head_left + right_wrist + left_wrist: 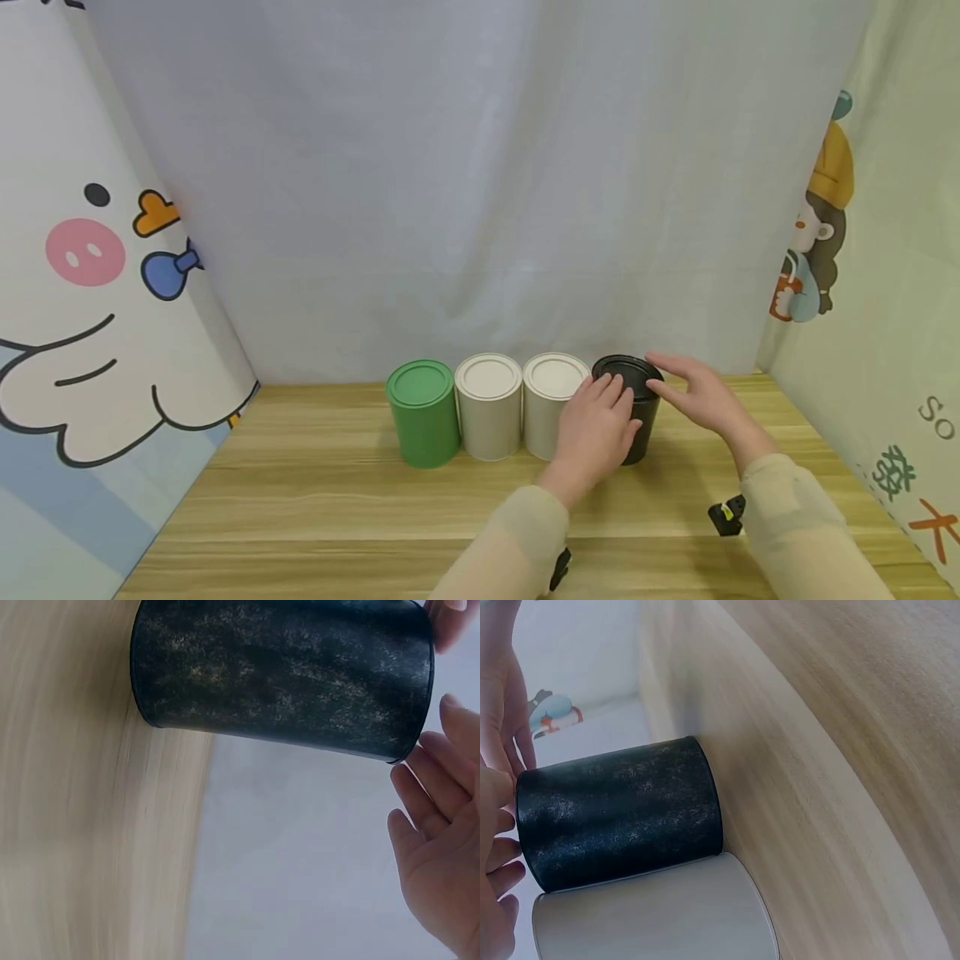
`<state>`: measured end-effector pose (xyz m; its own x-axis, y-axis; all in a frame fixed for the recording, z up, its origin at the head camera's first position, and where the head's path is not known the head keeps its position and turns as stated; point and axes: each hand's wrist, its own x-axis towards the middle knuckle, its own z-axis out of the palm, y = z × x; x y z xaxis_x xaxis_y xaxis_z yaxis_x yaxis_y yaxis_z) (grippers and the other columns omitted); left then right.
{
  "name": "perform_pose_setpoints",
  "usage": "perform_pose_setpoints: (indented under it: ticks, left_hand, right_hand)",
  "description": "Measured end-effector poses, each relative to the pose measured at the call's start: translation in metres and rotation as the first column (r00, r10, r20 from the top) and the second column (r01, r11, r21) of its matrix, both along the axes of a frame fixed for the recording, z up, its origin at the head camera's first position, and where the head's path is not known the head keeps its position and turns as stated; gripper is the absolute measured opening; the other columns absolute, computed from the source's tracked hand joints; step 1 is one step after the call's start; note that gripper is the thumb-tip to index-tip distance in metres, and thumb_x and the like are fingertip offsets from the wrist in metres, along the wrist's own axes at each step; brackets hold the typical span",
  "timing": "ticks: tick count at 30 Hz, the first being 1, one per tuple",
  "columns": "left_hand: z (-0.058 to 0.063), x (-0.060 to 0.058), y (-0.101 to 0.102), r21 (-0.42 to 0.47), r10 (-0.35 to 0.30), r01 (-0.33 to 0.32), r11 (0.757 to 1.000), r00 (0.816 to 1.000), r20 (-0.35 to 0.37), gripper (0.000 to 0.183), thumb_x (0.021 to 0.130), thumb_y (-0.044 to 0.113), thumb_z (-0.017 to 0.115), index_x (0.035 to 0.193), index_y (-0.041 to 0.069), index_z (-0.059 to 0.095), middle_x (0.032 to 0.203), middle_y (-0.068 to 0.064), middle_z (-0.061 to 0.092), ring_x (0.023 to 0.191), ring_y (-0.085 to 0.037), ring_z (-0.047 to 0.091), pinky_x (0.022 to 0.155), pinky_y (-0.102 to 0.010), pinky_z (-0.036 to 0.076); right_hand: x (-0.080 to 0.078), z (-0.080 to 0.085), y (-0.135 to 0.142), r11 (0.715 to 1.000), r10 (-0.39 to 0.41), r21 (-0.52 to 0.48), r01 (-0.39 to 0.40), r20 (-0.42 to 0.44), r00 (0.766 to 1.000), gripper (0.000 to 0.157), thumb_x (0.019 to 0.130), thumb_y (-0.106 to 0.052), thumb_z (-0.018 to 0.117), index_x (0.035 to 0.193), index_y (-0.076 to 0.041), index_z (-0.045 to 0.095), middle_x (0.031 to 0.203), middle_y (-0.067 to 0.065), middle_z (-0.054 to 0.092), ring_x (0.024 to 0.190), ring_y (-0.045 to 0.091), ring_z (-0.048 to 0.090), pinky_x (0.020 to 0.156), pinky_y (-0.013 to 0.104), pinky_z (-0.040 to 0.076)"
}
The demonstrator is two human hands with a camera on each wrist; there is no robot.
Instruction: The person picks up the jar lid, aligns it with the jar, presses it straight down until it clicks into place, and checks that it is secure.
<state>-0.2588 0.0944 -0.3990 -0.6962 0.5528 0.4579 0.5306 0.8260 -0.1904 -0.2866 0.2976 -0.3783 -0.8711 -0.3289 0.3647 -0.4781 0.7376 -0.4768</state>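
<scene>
A black lidded can (642, 427) stands upright at the right end of a row of cans. My left hand (596, 427) is over its near left rim, fingers reaching toward the lid and thumb pointing right. On the can's right side, my right hand (705, 397) has its thumb and fingers spread at the rim. The left wrist view has the can's dark, mottled side (622, 814) beside my fingers. In the right wrist view, fairly straight fingertips (405, 780) are at the can's top edge; firm contact cannot be told.
Two white lidded cans, one in the middle (489, 421) and one against the black can (542, 421), stand beside a green can (426, 429). All are on a wood-grain table (315, 492). A grey curtain (450, 192) hangs behind, with printed cloths at both sides.
</scene>
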Motion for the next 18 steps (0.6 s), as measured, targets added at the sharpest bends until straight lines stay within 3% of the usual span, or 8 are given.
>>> perform_pose_setpoints:
  ticks: [11,18]
  left_hand:
    - [-0.007,0.003,0.0,0.018,-0.011,0.012,1.0,1.0,-0.029,0.047,0.099,0.049,0.056,0.135,0.021,0.063,0.138,0.003,0.058,0.132,-0.014,0.049,0.114,-0.034,0.033]
    - [-0.01,0.002,0.0,0.024,-0.01,0.01,1.0,1.0,-0.02,0.046,0.099,0.049,0.055,0.135,0.021,0.062,0.139,0.003,0.057,0.133,-0.014,0.048,0.115,-0.033,0.031]
  right_hand:
    - [-0.006,0.006,0.003,0.996,0.041,0.078,-0.041,0.002,0.999,0.046,0.095,-0.013,0.068,0.134,0.007,0.057,0.134,0.028,0.055,0.124,0.049,0.048,0.102,0.063,0.038]
    - [-0.012,0.01,-0.001,0.984,0.11,0.143,-0.11,0.013,0.994,0.045,0.093,-0.011,0.07,0.133,0.005,0.059,0.132,0.027,0.057,0.123,0.047,0.051,0.101,0.062,0.041]
